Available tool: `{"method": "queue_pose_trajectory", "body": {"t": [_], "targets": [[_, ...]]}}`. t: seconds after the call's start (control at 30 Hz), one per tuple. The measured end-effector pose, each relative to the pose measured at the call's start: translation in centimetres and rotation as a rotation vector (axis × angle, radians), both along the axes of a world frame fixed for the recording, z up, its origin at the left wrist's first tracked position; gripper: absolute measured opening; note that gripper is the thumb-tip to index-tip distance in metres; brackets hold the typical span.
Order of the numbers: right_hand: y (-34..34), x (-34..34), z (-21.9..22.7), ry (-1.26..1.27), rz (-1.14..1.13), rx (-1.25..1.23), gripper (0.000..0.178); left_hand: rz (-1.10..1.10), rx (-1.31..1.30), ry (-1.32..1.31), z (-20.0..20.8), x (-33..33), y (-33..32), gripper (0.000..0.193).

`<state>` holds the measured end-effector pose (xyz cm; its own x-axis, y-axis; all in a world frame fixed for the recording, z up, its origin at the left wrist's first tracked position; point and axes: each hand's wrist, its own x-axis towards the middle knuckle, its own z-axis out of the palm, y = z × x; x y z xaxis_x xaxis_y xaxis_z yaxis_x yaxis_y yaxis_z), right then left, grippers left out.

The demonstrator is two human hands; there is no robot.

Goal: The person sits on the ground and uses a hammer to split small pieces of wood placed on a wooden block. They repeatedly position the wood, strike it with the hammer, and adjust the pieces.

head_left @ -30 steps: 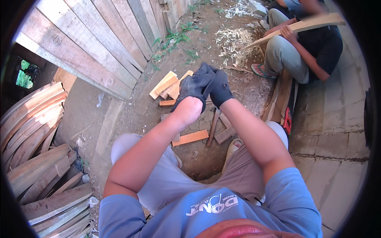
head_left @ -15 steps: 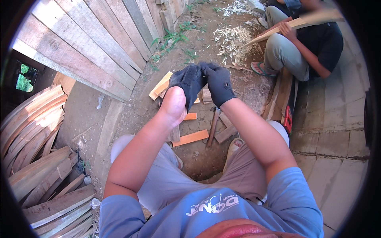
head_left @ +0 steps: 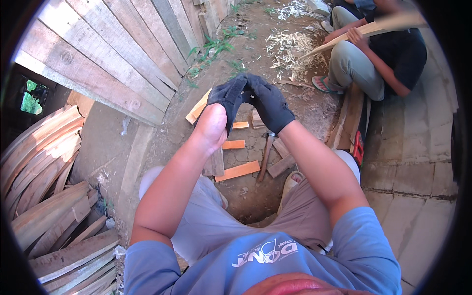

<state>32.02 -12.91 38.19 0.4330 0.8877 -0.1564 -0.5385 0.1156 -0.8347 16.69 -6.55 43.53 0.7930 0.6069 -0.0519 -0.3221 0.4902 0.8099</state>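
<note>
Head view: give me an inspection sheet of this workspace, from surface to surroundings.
Surface: cracked earth.
Job's things: black gloves, one on each hand.
Clutter: wood blocks and hammer on the ground; pale shavings farther off.
Hands: left hand and right hand close together; any grip is hidden.
Cables: nothing seen.
Surroundings: fence and curved timbers at left; red-handled tool and co-worker holding a plank at right.

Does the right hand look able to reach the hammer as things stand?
Likely yes: the hammer lies on the ground near the right hand, and nothing visible covers it.
</note>
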Motion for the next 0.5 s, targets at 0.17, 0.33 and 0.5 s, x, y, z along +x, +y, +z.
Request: {"method": "queue_pose_trajectory", "body": {"t": [0.17, 0.33, 0.5], "targets": [[0.4, 1.2, -1.0, -0.111, 0.103, 0.067, 0.032, -0.06, 0.111, -0.034, -0.3, 0.4, -0.2, 0.034], [0.8, 0.9, -2.3, -0.317, 0.016, -0.083, 0.031, -0.097, 0.059, 0.002, 0.0, 0.4, -0.8, 0.035], [1.2, -0.3, -1.5, -0.877, -0.177, -0.388, 0.037, -0.065, -0.061, 0.042, -0.9, 0.3, -1.0, 0.038]]}}
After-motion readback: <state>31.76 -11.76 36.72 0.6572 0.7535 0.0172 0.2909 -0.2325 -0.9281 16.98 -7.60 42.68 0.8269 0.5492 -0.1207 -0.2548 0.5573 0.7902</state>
